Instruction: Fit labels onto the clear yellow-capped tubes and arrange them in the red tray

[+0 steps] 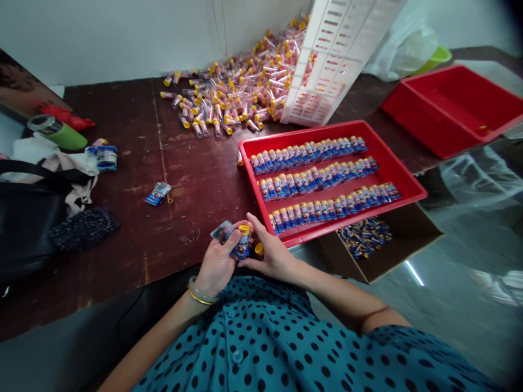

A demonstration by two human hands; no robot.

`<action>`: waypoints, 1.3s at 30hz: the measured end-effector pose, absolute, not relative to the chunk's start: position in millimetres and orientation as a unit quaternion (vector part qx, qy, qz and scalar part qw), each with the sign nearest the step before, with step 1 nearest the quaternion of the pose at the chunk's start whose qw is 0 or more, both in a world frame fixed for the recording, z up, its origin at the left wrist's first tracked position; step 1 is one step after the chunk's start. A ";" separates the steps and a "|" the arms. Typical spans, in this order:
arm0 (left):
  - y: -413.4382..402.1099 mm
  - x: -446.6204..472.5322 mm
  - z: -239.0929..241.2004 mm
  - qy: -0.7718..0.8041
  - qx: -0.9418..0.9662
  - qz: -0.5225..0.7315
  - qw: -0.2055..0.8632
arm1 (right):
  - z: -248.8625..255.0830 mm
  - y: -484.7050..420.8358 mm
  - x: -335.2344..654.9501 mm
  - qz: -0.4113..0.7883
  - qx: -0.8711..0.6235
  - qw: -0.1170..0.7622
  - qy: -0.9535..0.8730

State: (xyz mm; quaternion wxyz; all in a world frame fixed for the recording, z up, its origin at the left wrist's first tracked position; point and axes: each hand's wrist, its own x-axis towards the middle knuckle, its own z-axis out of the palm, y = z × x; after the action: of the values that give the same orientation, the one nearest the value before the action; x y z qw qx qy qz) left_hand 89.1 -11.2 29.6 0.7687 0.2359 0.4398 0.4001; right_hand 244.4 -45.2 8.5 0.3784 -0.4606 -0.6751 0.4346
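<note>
Lower centre: left hand (216, 261) grips a yellow-capped tube (243, 242) and label (222, 231), right hand (273, 255) closes on the tube, beside the red tray (408, 182) of labelled tubes on the bench (134, 163).

Single head-worn view, forward and down, close above table (134, 179).

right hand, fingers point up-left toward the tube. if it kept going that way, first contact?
The right hand already touches the yellow-capped tube that both hands hold. Past it, probably the left hand and its small packet, then bare table; depth is unclear.
</note>
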 end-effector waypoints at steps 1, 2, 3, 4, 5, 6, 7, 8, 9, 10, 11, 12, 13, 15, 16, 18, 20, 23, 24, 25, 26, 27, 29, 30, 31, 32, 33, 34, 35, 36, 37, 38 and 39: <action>-11.3 89.2 29.8 0.442 0.244 0.399 0.765 | 7.7 -45.5 244.2 0.432 -0.463 0.380 -0.674; -11.4 89.3 29.8 0.443 0.250 0.398 0.763 | 7.2 -45.6 244.3 0.430 -0.464 0.379 -0.675; -11.4 89.2 29.8 0.444 0.252 0.398 0.762 | 7.0 -45.5 244.6 0.428 -0.464 0.378 -0.677; -11.3 89.2 29.8 0.444 0.250 0.400 0.761 | 7.0 -45.3 244.9 0.426 -0.464 0.377 -0.679; -11.2 89.2 29.7 0.444 0.247 0.403 0.761 | 7.0 -45.1 245.3 0.424 -0.464 0.377 -0.680; -11.0 89.2 29.6 0.444 0.241 0.405 0.762 | 7.1 -44.9 245.6 0.424 -0.463 0.376 -0.681; -10.8 89.4 29.7 0.443 0.236 0.407 0.763 | 7.0 -44.7 245.8 0.423 -0.463 0.377 -0.682; -10.7 89.6 29.7 0.442 0.232 0.409 0.764 | 6.9 -44.6 245.8 0.423 -0.462 0.376 -0.683; -10.6 89.8 29.8 0.441 0.229 0.410 0.765 | 6.6 -44.5 245.7 0.422 -0.461 0.377 -0.684; -10.6 90.1 29.8 0.441 0.226 0.412 0.765 | 6.2 -44.4 245.6 0.420 -0.460 0.378 -0.684; -10.6 90.3 29.8 0.440 0.224 0.414 0.765 | 5.8 -44.5 245.4 0.419 -0.459 0.379 -0.686; -10.7 90.5 29.7 0.441 0.223 0.416 0.764 | 5.3 -44.5 245.3 0.418 -0.458 0.380 -0.687; -10.9 90.5 29.6 0.442 0.222 0.418 0.762 | 4.9 -44.6 245.2 0.418 -0.459 0.380 -0.686; -11.2 90.5 29.3 0.445 0.224 0.416 0.761 | 4.9 -44.7 245.5 0.422 -0.459 0.379 -0.683; -11.3 90.3 29.2 0.446 0.226 0.414 0.760 | 5.4 -44.5 245.8 0.426 -0.459 0.380 -0.681; -11.5 89.9 29.4 0.449 0.231 0.410 0.760 | 8.0 -43.3 246.6 0.440 -0.450 0.391 -0.671; -11.7 89.4 30.1 0.452 0.242 0.409 0.755 | 12.8 -40.8 247.0 0.470 -0.432 0.414 -0.648; -12.8 89.6 32.4 0.465 0.252 0.409 0.744 | 22.1 -36.0 247.2 0.511 -0.437 0.461 -0.579; -13.4 90.2 33.2 0.473 0.249 0.406 0.741 | 24.8 -34.3 247.9 0.526 -0.446 0.472 -0.550; -13.9 91.2 33.7 0.481 0.243 0.399 0.742 | 26.7 -32.4 249.4 0.548 -0.454 0.476 -0.517; -14.1 92.7 33.9 0.488 0.238 0.392 0.742 | 27.9 -30.2 252.3 0.578 -0.455 0.474 -0.484; -14.1 94.7 34.1 0.495 0.236 0.379 0.745 | 28.4 -27.2 256.9 0.611 -0.450 0.469 -0.452; -13.0 100.0 34.8 0.488 0.242 0.353 0.761 | 28.8 -18.1 273.4 0.652 -0.438 0.465 -0.410; -12.1 103.0 35.8 0.478 0.249 0.340 0.771 | 29.5 -11.7 286.0 0.651 -0.440 0.468 -0.406; -11.3 105.9 37.4 0.467 0.253 0.328 0.781 | 31.1 -4.1 301.7 0.635 -0.451 0.472 -0.413; -10.6 108.5 39.5 0.458 0.253 0.315 0.792 | 33.8 4.6 320.8 0.605 -0.474 0.476 -0.428; -10.0 110.6 41.8 0.451 0.249 0.301 0.802 | 37.6 14.1 343.2 0.556 -0.517 0.474 -0.445; -9.5 111.9 44.2 0.448 0.243 0.286 0.811 | 42.3 24.0 368.6 0.499 -0.566 0.469 -0.458; -9.3 112.5 46.3 0.448 0.240 0.272 0.817 | 47.7 33.7 396.2 0.426 -0.626 0.458 -0.466; -9.3 112.4 47.9 0.450 0.241 0.261 0.819 | 53.2 42.6 424.8 0.321 -0.705 0.444 -0.450; -9.4 111.8 48.8 0.455 0.247 0.252 0.818 | 58.5 50.4 453.1 0.273 -0.738 0.443 -0.429; -9.7 110.9 49.0 0.461 0.257 0.248 0.813 | 63.1 56.6 479.7 0.244 -0.756 0.444 -0.415; -10.1 110.0 48.6 0.467 0.268 0.246 0.806 | 66.6 61.3 503.1 0.218 -0.774 0.439 -0.402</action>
State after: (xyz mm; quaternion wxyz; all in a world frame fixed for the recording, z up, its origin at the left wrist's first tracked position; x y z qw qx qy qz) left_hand 110.0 -10.1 48.6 0.8058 0.2684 0.4672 0.2457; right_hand 503.1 61.3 66.6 0.4386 -0.7737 -0.4017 0.2183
